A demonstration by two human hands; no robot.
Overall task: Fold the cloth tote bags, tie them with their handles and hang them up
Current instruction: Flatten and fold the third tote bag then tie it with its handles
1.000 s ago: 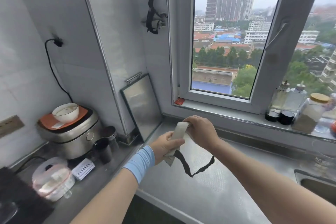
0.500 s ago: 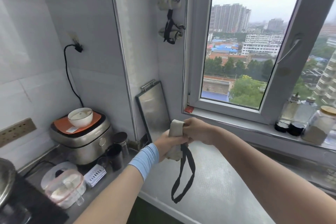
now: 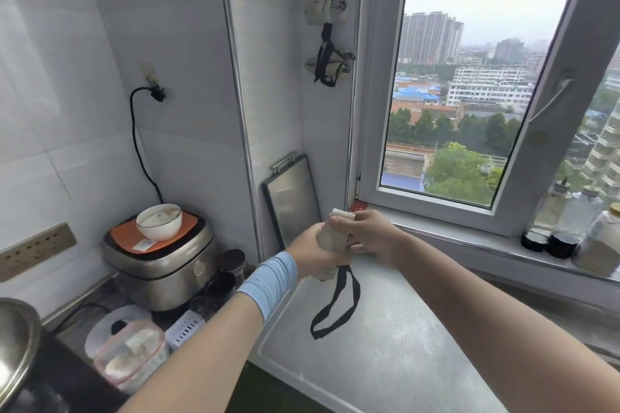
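The rolled bag [image 3: 330,238] is up in the air, just below the bottom left corner of the window [image 3: 436,203]. It is pale and stands up like a short stick. Both hands hold it.

The left hand [image 3: 310,255] has a tight grip round the middle and lower part of the roll. A blue sleeve [image 3: 268,282] is on that wrist. The right hand [image 3: 370,235] comes from the window side. Its grip is on the top part of the roll, with the fingers curled over it.

A black handle [image 3: 335,310] hangs down from the bottom of the roll in a long loop. The loop hangs over the grey worktop [image 3: 402,362] that runs under the window.

High on the wall just left of the window, two tied bags hang one over the other: the upper bag [image 3: 324,12] and the lower bag [image 3: 330,64].

A metal tray [image 3: 290,191] leans on the wall left of the window, low down. Farther left sits a rice cooker [image 3: 161,265] with a bowl [image 3: 159,221] on top. Jars [image 3: 565,243] stand on the sill at the window's right end.
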